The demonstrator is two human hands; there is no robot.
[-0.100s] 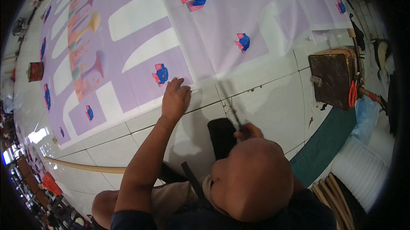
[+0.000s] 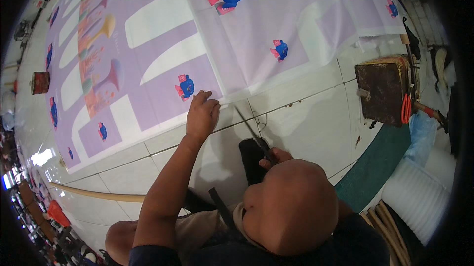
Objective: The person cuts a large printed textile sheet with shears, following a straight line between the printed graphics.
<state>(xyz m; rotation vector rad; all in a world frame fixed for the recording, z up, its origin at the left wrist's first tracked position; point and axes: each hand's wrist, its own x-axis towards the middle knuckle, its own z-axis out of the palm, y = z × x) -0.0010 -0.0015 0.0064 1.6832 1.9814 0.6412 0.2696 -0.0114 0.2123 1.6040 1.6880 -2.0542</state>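
Note:
A large printed lilac and white sheet (image 2: 168, 110) with blue cartoon figures covers the tiled floor ahead of me. My left hand (image 2: 201, 113) lies on its near edge, fingers stretched out and apart, with nothing gripped. To the right, in front of my raised knee (image 2: 296, 206), my right hand (image 2: 277, 158) is closed around the handle of a long, thin dark-bladed tool (image 2: 248, 125). The blade points forward and left, and its tip is close to the sheet's near edge. Whether it has one blade or two I cannot tell. My knee partly hides the right hand's wrist.
A worn brown box (image 2: 382, 90) stands at the right. Near it are a green mat (image 2: 380, 167), a white foam roll (image 2: 417, 192) and several tan poles (image 2: 385, 229). A rusty can (image 2: 40, 83) stands at the sheet's left, and a curved pale strip (image 2: 98, 192) lies nearer me.
The tool's blade has swung left, bringing its tip nearer my left hand. My right hand has shifted slightly left. The left hand stays in place on the sheet.

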